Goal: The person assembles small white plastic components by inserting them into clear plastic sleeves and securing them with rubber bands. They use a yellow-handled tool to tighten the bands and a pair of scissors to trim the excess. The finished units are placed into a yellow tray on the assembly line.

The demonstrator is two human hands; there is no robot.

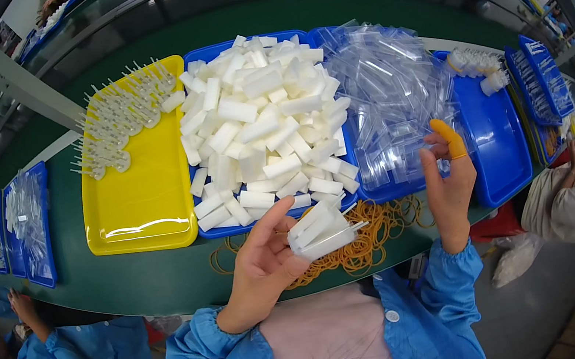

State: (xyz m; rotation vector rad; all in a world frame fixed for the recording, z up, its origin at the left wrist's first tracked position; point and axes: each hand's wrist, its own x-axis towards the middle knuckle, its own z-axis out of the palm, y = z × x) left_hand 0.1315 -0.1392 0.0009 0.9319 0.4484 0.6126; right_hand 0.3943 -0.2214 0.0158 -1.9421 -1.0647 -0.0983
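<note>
Head view: left hand (264,268) grips a foam-block bundle (322,234) with thin white stems poking out its right end; it's held above the tabletop (124,282) near edge, over the orange rubber bands (384,228). Right hand (450,188) is raised at the near right corner of the sleeve tray (396,188), by the clear plastic sleeves (388,83); thumb and yellow finger cot (448,137) spread, can't tell if the fingers pinch a sleeve. Loose foam blocks (257,124) heap left of that; stemmed pieces (125,111) line the yellow tray's (136,209) far edge. My read: bundle being assembled. Next move calls for left keeping blocks aligned, right fetching a sleeve.
</note>
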